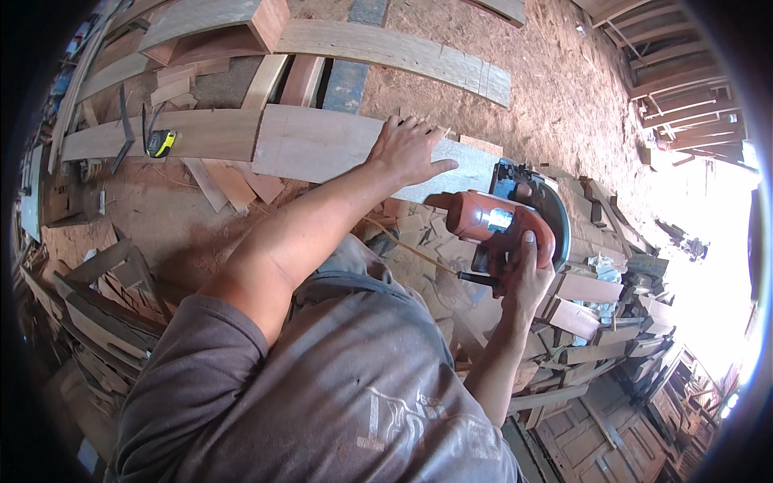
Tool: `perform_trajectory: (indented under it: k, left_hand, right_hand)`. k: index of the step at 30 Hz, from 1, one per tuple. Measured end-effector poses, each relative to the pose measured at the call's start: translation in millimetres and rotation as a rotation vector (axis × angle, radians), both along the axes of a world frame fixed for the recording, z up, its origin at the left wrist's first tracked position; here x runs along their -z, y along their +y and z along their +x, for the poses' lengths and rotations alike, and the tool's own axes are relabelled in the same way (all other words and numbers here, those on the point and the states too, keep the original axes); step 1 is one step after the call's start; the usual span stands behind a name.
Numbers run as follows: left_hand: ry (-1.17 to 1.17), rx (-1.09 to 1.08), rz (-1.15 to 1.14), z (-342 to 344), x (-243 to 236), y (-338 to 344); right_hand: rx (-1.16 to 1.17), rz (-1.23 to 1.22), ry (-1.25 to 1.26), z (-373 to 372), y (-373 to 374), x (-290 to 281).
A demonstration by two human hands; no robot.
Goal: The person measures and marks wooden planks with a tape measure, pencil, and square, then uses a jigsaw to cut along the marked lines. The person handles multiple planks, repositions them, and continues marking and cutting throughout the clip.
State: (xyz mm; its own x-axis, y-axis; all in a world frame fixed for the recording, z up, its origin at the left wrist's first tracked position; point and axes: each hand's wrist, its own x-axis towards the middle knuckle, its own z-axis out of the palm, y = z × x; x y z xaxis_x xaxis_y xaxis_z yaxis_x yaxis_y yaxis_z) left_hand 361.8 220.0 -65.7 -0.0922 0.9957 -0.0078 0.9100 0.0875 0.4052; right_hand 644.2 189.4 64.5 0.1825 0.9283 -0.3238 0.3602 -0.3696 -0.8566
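Observation:
A pale plank (314, 141) lies across a support in front of me. My left hand (407, 153) rests on it with fingers spread, the fingertips at its far edge. My right hand (527, 274) grips an orange circular saw (491, 213), which sits at the plank's right end. Its dark blade guard is on the right side, and a power cord (415, 249) runs from the back of its handle off to the left, toward my body.
A yellow tape measure (161, 143) and a dark square (125, 133) lie on the left board. Further boards (386, 52) and an open box (209, 32) are beyond. Offcuts (588, 290) are piled below and right, timber racks (676, 97) stand at the upper right, near glaring daylight.

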Motion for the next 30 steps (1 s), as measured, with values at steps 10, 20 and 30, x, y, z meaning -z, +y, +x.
perform_trajectory:
  k: [10,20,30]
  left_hand:
    - [-0.014,-0.001,-0.041,-1,-3,-1]
    - [-0.070,-0.005,-0.010,-1,-2,-2]
    - [-0.064,0.002,-0.030,-2,-12,-2]
  right_hand:
    - [-0.005,-0.020,0.023,-16,12,-9]
    - [-0.030,0.086,-0.043,-13,30,6]
    - [-0.065,0.102,-0.021,-29,44,-4]
